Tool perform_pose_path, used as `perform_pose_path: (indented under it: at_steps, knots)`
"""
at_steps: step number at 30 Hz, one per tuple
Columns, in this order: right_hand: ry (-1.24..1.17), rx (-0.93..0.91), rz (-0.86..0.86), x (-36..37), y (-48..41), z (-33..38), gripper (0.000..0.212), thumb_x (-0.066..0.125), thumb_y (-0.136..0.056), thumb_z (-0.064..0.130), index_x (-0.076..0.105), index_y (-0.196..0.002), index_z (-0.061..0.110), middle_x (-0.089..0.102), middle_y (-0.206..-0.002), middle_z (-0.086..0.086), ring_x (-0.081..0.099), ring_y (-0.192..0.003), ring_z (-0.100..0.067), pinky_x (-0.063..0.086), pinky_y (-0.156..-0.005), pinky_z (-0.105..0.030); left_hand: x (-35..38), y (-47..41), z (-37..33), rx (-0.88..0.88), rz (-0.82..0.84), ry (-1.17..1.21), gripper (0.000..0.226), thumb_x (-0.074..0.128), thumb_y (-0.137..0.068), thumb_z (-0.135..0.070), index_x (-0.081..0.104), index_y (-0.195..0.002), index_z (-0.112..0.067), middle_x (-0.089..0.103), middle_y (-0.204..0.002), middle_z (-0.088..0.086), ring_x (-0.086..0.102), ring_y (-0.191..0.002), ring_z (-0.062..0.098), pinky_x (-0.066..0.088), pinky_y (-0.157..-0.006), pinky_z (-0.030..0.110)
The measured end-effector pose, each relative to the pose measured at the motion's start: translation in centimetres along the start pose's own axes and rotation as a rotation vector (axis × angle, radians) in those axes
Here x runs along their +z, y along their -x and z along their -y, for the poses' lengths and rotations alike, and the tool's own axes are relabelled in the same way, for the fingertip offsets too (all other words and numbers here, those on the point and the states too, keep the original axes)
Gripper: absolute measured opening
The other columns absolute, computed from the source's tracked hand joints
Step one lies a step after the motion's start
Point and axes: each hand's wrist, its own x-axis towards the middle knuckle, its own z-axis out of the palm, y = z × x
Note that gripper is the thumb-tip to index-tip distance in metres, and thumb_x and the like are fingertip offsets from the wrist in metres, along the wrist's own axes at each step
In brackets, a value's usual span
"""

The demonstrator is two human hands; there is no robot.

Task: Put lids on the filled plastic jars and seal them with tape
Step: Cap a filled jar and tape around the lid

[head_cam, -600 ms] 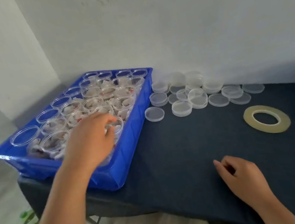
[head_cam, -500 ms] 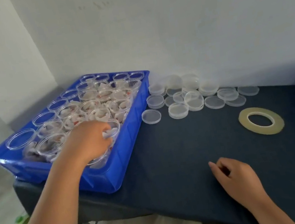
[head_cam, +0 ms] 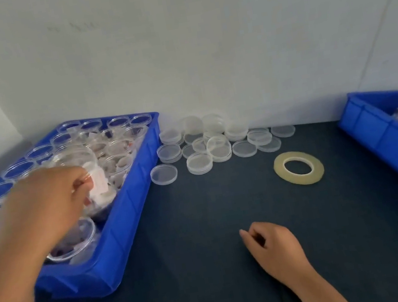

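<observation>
A blue tray (head_cam: 134, 209) on the left holds several clear plastic jars filled with pale pieces. My left hand (head_cam: 43, 203) grips one filled jar (head_cam: 88, 174) and holds it tilted above the others in the tray. A heap of clear round lids (head_cam: 207, 144) lies against the wall, with one single lid (head_cam: 164, 174) nearest the tray. A roll of yellowish tape (head_cam: 298, 167) lies flat on the dark blue table. My right hand (head_cam: 275, 251) rests on the table near the front edge, fingers loosely curled, holding nothing.
A second blue tray (head_cam: 387, 135) with pale contents stands at the right edge. The dark blue table (head_cam: 205, 228) ends at a white wall behind. The table's front edge runs just below my right wrist.
My left hand has closed round a jar and lifted it out of its row, tilting it. The view has swung right, bringing the second tray into sight. My right hand has stayed put.
</observation>
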Motion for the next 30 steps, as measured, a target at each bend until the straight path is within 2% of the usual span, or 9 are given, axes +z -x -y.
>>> perform_pose_path:
  at_steps: [4,8,12,16,19,23,26,28,30]
  knots:
    - [-0.059,0.0,-0.015,-0.1,0.0,0.1,0.046,0.063,-0.1,0.046,0.045,-0.065,0.022,0.055,-0.068,0.0,0.049,-0.057,-0.013,0.037,-0.052,-0.025,-3.4,0.0,-1.5,0.244,-0.176,0.059,0.012,0.054,-0.103,-0.041,0.058,-0.091,-0.039,0.062,-0.081,-0.017,0.061,-0.08,0.022,0.053,-0.081,0.058]
    - [-0.192,-0.053,-0.083,-0.8,0.2,0.9,0.024,0.066,-0.091,0.062,0.06,-0.089,0.039,0.064,-0.093,0.018,0.064,-0.085,-0.009,0.048,-0.068,-0.017,-4.2,2.4,-7.7,0.494,-0.197,0.163,0.009,0.05,-0.1,-0.042,0.056,-0.095,-0.038,0.054,-0.09,-0.022,0.053,-0.086,0.018,0.045,-0.078,0.044]
    - [-0.342,-0.145,0.045,-1.0,0.3,1.6,0.081,0.076,-0.079,0.074,0.046,-0.146,0.038,0.054,-0.141,0.023,0.054,-0.134,-0.005,0.043,-0.106,-0.018,1.3,4.1,-14.8,0.681,-0.053,0.296,0.013,0.063,-0.1,-0.033,0.061,-0.087,-0.032,0.055,-0.087,-0.02,0.054,-0.084,0.009,0.049,-0.076,0.031]
    - [-0.306,-0.091,0.058,-0.3,-0.2,1.5,0.112,0.088,-0.064,0.073,0.033,-0.155,0.04,0.045,-0.151,0.03,0.044,-0.141,0.005,0.041,-0.113,-0.022,7.5,4.1,-17.5,0.749,0.043,0.379,0.014,0.076,-0.09,-0.034,0.066,-0.08,-0.033,0.059,-0.084,-0.022,0.056,-0.082,0.001,0.05,-0.073,0.02]
    - [-0.283,-0.063,-0.019,0.1,-1.3,0.9,0.101,0.087,-0.067,0.069,0.039,-0.15,0.037,0.045,-0.143,0.028,0.048,-0.134,0.003,0.044,-0.107,-0.019,10.7,3.4,-17.9,0.758,0.043,0.492,0.02,0.059,-0.096,-0.041,0.072,-0.086,-0.03,0.061,-0.09,-0.021,0.056,-0.087,0.001,0.044,-0.081,0.016]
    - [-0.3,0.01,-0.049,0.5,-2.7,0.6,0.073,0.083,-0.068,0.068,0.041,-0.124,0.049,0.056,-0.122,0.03,0.06,-0.112,0.005,0.051,-0.084,-0.017,13.1,2.5,-17.9,0.678,0.036,0.71,0.024,0.069,-0.092,-0.042,0.075,-0.112,-0.03,0.064,-0.117,-0.024,0.063,-0.11,0.003,0.048,-0.093,0.017]
    - [-0.288,0.039,-0.04,1.0,-2.8,0.2,0.081,0.084,-0.06,0.076,0.034,-0.121,0.06,0.051,-0.128,0.039,0.057,-0.115,0.011,0.049,-0.086,-0.011,14.3,0.2,-17.5,0.317,0.027,1.054,0.022,0.063,-0.097,-0.038,0.069,-0.119,-0.04,0.067,-0.126,-0.022,0.067,-0.112,0.006,0.053,-0.088,0.017]
    - [-0.283,0.032,-0.046,1.0,-2.7,0.3,0.084,0.084,-0.059,0.077,0.032,-0.123,0.063,0.05,-0.131,0.04,0.055,-0.117,0.013,0.047,-0.088,-0.009,16.1,-2.5,-16.4,0.059,0.009,0.904,0.024,0.063,-0.1,-0.038,0.065,-0.124,-0.04,0.063,-0.129,-0.028,0.064,-0.117,0.004,0.056,-0.092,0.024]
    - [-0.278,0.021,-0.046,0.9,-2.7,0.5,0.085,0.084,-0.059,0.077,0.029,-0.124,0.067,0.047,-0.134,0.042,0.053,-0.119,0.015,0.046,-0.088,-0.007,18.4,-5.3,-14.8,-0.075,0.123,0.47,0.045,0.065,-0.101,-0.038,0.057,-0.143,-0.022,0.057,-0.146,-0.009,0.055,-0.135,0.019,0.05,-0.106,0.039]
